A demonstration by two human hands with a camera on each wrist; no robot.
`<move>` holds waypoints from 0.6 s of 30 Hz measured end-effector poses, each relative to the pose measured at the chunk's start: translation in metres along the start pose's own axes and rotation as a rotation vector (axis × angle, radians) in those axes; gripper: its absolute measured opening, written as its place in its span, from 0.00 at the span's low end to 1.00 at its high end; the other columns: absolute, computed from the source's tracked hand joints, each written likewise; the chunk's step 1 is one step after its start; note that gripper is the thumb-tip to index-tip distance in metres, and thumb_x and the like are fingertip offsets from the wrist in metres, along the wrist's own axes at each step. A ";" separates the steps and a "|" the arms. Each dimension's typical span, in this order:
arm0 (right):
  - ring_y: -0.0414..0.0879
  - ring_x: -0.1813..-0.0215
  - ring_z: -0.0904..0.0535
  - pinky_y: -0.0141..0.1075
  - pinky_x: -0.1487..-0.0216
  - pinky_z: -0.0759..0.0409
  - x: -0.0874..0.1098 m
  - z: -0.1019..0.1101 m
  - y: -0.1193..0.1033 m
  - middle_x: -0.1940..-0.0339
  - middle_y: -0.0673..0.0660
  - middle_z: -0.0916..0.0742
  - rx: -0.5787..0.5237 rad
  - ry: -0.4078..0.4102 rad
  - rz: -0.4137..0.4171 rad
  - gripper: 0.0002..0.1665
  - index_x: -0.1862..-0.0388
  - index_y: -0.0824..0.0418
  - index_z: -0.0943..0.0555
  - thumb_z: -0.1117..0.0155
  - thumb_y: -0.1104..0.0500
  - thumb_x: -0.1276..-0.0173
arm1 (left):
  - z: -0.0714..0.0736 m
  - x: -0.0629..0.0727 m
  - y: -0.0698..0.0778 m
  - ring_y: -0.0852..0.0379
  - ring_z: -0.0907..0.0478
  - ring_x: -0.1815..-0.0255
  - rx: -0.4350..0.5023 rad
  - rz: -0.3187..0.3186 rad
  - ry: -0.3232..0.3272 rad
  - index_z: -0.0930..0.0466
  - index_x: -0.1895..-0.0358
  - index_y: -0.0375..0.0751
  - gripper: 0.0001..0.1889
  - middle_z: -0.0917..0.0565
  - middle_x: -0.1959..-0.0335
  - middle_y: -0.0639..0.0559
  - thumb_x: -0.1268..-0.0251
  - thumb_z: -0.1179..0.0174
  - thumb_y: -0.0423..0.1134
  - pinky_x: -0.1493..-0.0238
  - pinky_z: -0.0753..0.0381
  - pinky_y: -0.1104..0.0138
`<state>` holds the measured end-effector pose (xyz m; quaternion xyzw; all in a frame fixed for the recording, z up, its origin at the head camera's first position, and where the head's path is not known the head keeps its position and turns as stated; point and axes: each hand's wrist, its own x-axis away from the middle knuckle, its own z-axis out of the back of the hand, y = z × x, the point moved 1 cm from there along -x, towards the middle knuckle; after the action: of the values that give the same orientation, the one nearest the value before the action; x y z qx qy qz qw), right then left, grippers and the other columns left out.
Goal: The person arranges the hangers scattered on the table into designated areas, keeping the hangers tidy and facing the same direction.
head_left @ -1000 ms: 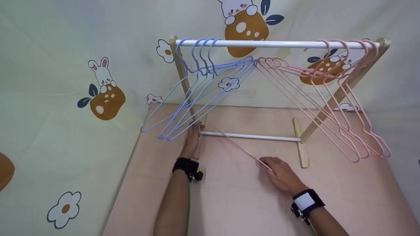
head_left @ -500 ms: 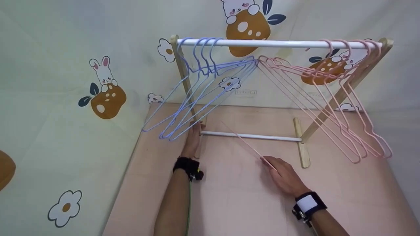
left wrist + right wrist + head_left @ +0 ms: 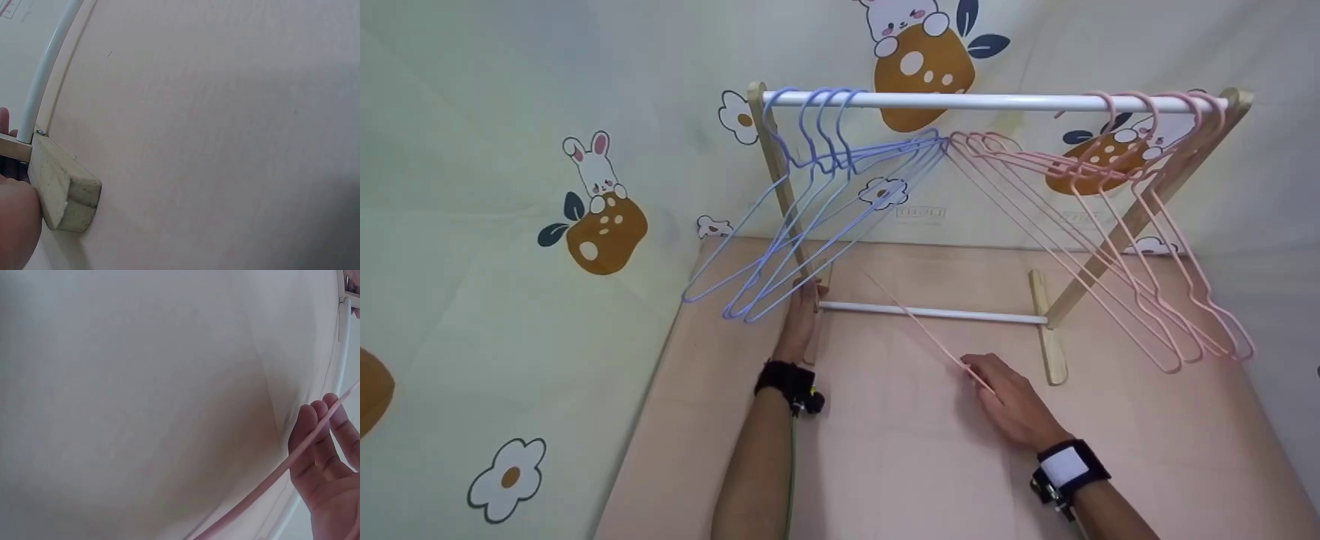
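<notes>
A small clothes rack (image 3: pixel 975 101) with wooden ends and white bars stands on the pink surface. My left hand (image 3: pixel 797 326) grips the foot of its left wooden upright; in the left wrist view, fingers show behind the wood beside the foot block (image 3: pixel 62 185). My right hand (image 3: pixel 1009 397) holds a pink hanger (image 3: pixel 926 334), seen edge-on as a thin line slanting up-left past the lower bar. In the right wrist view, the hanger's pink rod (image 3: pixel 264 486) crosses fairly straight fingers; the thumb is hidden there.
Several blue hangers (image 3: pixel 810 225) hang at the rack's left and several pink hangers (image 3: pixel 1117 225) at its right, their inner corners meeting midway. The right wooden foot (image 3: pixel 1054 352) juts forward. Patterned cloth (image 3: pixel 472 300) rises behind and left.
My right hand has shifted slightly rightward with the pink hanger, whose far end also moved right. The left hand stays at the upright, and the hung hangers look the same.
</notes>
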<state>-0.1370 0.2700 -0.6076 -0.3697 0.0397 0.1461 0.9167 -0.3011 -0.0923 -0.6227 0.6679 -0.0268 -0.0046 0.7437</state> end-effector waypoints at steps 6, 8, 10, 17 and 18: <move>0.43 0.44 0.18 0.49 0.41 0.19 -0.001 0.008 -0.002 0.43 0.53 0.13 0.024 0.053 0.018 0.19 0.30 0.57 0.18 0.43 0.65 0.15 | 0.001 0.000 -0.001 0.39 0.28 0.31 0.029 -0.011 -0.008 0.34 0.25 0.34 0.41 0.22 0.33 0.35 0.14 0.67 0.69 0.27 0.34 0.47; 0.45 0.42 0.17 0.51 0.40 0.19 -0.002 0.013 -0.006 0.42 0.55 0.13 0.031 0.064 -0.003 0.19 0.29 0.57 0.18 0.44 0.63 0.13 | 0.002 0.000 -0.001 0.40 0.28 0.30 0.033 -0.024 -0.017 0.34 0.25 0.34 0.42 0.22 0.33 0.35 0.15 0.67 0.70 0.26 0.34 0.47; 0.47 0.41 0.16 0.53 0.39 0.19 -0.004 0.018 -0.011 0.42 0.55 0.12 0.043 0.073 -0.021 0.20 0.29 0.58 0.18 0.45 0.63 0.13 | 0.003 0.001 -0.002 0.40 0.29 0.29 0.040 -0.036 -0.027 0.35 0.24 0.33 0.43 0.23 0.33 0.36 0.15 0.67 0.71 0.25 0.35 0.46; 0.55 0.40 0.14 0.59 0.38 0.20 -0.015 0.039 -0.029 0.41 0.59 0.11 0.037 0.088 -0.085 0.26 0.25 0.62 0.22 0.49 0.68 0.18 | 0.002 0.001 -0.003 0.41 0.28 0.33 0.021 -0.033 -0.017 0.34 0.25 0.35 0.45 0.22 0.33 0.38 0.18 0.67 0.74 0.28 0.34 0.48; 0.55 0.41 0.13 0.59 0.39 0.20 -0.017 0.042 -0.032 0.41 0.59 0.11 0.039 0.090 -0.094 0.27 0.24 0.62 0.22 0.50 0.68 0.18 | 0.002 0.001 -0.003 0.41 0.28 0.33 0.023 -0.034 -0.015 0.34 0.25 0.35 0.45 0.22 0.33 0.38 0.18 0.67 0.74 0.28 0.34 0.48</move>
<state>-0.1452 0.2730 -0.5531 -0.3594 0.0663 0.0852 0.9269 -0.3003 -0.0948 -0.6255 0.6766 -0.0211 -0.0219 0.7357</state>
